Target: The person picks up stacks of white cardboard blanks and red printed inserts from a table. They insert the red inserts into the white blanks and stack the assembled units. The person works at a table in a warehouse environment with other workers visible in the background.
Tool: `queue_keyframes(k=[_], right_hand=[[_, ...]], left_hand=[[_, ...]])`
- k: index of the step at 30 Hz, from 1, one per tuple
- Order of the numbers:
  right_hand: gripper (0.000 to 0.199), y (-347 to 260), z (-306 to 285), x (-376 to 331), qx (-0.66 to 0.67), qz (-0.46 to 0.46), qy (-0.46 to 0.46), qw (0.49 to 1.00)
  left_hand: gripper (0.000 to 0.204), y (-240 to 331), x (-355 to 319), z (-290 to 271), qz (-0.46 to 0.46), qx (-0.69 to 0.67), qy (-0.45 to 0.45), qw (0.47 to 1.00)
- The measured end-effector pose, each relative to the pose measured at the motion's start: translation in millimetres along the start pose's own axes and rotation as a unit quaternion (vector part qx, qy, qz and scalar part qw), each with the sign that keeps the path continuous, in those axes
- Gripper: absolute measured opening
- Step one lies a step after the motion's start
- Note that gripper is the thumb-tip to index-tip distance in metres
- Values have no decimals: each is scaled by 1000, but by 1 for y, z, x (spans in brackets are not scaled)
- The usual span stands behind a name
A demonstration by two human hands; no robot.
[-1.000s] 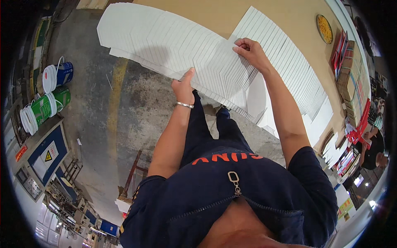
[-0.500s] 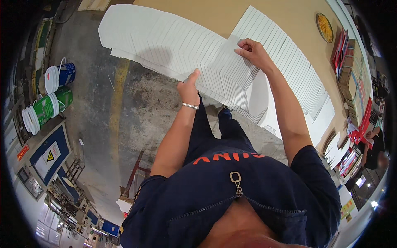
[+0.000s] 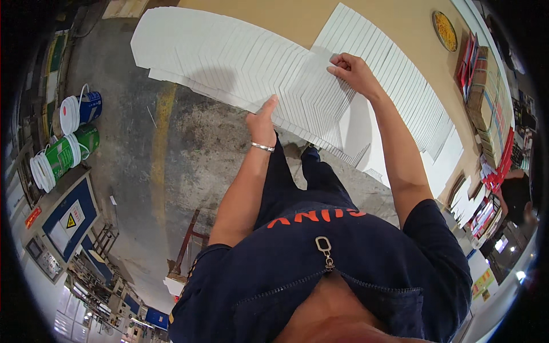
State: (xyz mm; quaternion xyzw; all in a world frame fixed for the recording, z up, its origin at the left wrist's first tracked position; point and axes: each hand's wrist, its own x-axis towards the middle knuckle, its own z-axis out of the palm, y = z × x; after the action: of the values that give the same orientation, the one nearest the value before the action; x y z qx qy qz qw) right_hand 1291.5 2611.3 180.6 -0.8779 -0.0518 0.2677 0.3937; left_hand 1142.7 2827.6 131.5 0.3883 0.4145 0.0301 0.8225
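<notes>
A long fanned row of thin white card sheets (image 3: 229,63) overlaps the near edge of the tan table. My left hand (image 3: 262,123), with a silver bracelet at the wrist, grips the row's near edge. Its thumb lies on top and its fingers are hidden underneath. Above the sheets, my right hand (image 3: 353,74) is closed, thumb and forefinger brought near each other and the other fingers curled. Whether a sheet lies between those fingertips cannot be made out. Just beyond it spreads a second fanned set of white cards (image 3: 394,74), lying on the table.
On the tan table (image 3: 257,17) stands a round dish of small yellow pieces (image 3: 445,31), near a strapped cardboard bundle (image 3: 485,108) and red items. White-lidded buckets (image 3: 70,114) stand on the floor at left, near a blue-panelled machine (image 3: 71,214). Another person (image 3: 516,197) is at far right.
The view has shifted very slightly. Both hands keep nearly the same place and pose at the white cards. The person at far right has moved a little.
</notes>
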Motion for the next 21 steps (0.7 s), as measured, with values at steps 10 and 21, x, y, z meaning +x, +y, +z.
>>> queue_keyframes(k=[10, 21], right_hand=[[25, 13, 3, 4, 43, -15, 9, 999], [28, 10, -6, -14, 13, 12, 6, 1000]], left_hand=[[40, 2, -1, 6, 21, 1, 16, 1000], [40, -11, -10, 6, -16, 23, -3, 1000]])
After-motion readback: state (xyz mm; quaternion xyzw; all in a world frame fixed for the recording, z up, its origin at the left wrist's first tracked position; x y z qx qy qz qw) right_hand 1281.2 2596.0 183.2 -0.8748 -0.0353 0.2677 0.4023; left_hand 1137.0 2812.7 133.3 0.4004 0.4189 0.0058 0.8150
